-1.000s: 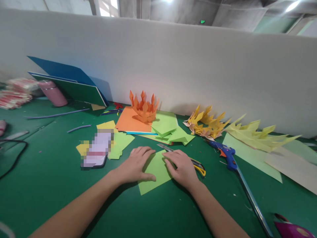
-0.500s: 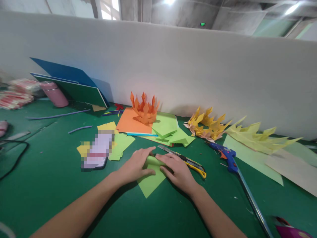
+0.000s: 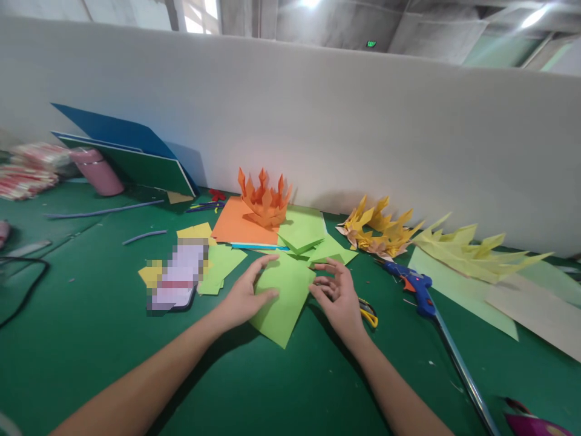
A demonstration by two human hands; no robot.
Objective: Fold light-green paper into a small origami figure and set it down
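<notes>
Light-green paper sheet (image 3: pixel 285 303) between your two hands

The sheet was in front of you, above the green table (image 3: pixel 318 393), with one corner pointing toward your body. Your left hand (image 3: pixel 242 297) was at its left edge: the thumb lay across the paper, spread well apart from the index finger near the top. The other fingers were hidden, so I cannot tell whether they pinched it from behind. Your right hand (image 3: pixel 339 300) had its fingers bent, the tips at the right edge; a firm pinch there could not be confirmed.

Such paper was probably very light, thin and easy to bend, not slippery, but quick to take an unwanted crease. Opposite edges or corners seemed the best places to hold, with soft pressure, leaving the middle flat.

Beyond it lay folded green papers (image 3: pixel 302 236) and an orange paper crown (image 3: pixel 267 206). The utility knife (image 3: pixel 369 315) was partly hidden beside your right hand.
</notes>
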